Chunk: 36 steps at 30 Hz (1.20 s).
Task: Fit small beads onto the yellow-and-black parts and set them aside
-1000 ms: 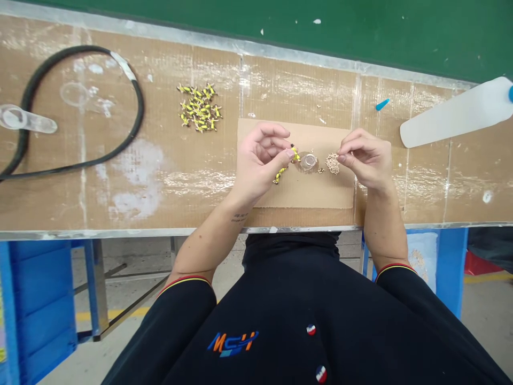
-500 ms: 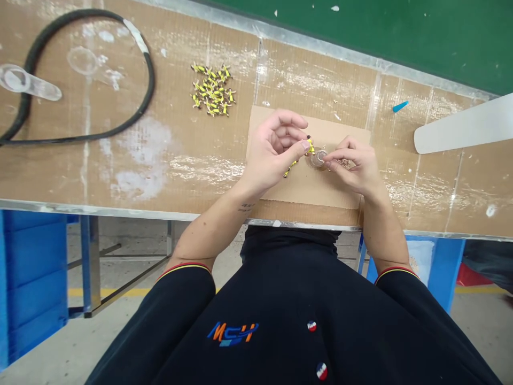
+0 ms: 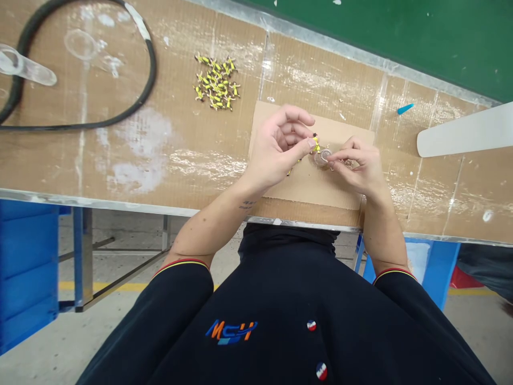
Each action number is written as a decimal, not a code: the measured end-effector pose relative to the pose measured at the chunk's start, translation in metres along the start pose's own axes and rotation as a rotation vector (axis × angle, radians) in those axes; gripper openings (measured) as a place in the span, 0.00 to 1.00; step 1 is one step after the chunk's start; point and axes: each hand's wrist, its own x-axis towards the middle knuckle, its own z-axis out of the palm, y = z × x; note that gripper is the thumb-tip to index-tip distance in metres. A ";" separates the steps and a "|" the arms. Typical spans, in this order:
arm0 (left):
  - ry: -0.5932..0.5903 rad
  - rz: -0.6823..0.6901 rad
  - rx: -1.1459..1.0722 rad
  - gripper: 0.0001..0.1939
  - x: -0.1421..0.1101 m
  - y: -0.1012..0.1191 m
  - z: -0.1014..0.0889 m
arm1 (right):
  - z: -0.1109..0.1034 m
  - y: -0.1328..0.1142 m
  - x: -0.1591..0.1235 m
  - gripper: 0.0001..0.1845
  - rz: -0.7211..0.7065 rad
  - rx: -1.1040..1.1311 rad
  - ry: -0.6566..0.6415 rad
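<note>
My left hand (image 3: 274, 147) pinches a small yellow figurine (image 3: 316, 144) with a dark top between thumb and forefinger; the other fingers curl loosely. Facing it, my right hand (image 3: 363, 163) has thumb and forefinger pressed together at the rim of a small clear round container (image 3: 321, 158). Whatever sits in that right pinch is too small to name. Beside the right fingertips lie tiny coppery pieces (image 3: 348, 163), partly covered by the hand. Another yellow figurine (image 3: 289, 172) shows just below my left thumb, mostly hidden. A cardboard sheet (image 3: 312, 190) is under both hands.
A pile of yellow figurines (image 3: 217, 83) lies left of the sheet. Farther left are a black hose loop (image 3: 150, 75) and a clear plastic tube (image 3: 38, 72). On the right are a blue cone-shaped cap (image 3: 405, 109) and a long white object (image 3: 465, 131).
The view has shifted slightly. Both hands keep the same pinches, and the left-hand figurine stays beside the clear container. The lower figurine is now more covered by my left hand.
</note>
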 end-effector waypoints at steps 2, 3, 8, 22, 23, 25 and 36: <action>0.002 0.008 0.007 0.22 0.000 0.000 0.000 | 0.000 -0.001 0.000 0.05 0.018 0.001 -0.014; 0.004 0.009 0.006 0.22 0.000 0.000 -0.001 | -0.001 -0.002 0.000 0.06 0.028 0.009 -0.013; -0.001 -0.027 -0.035 0.21 -0.003 0.001 0.002 | -0.004 -0.011 -0.001 0.12 0.039 0.170 0.123; -0.169 0.081 -0.192 0.20 -0.022 -0.002 0.025 | 0.024 -0.025 -0.007 0.02 -0.064 0.662 0.256; -0.172 0.088 -0.186 0.20 -0.022 -0.003 0.025 | 0.024 -0.026 -0.007 0.02 -0.063 0.666 0.253; -0.176 0.100 -0.175 0.19 -0.022 -0.003 0.025 | 0.023 -0.028 -0.007 0.03 -0.055 0.665 0.254; -0.177 0.180 -0.155 0.15 -0.023 -0.005 0.025 | 0.022 -0.032 -0.007 0.08 -0.002 0.625 0.254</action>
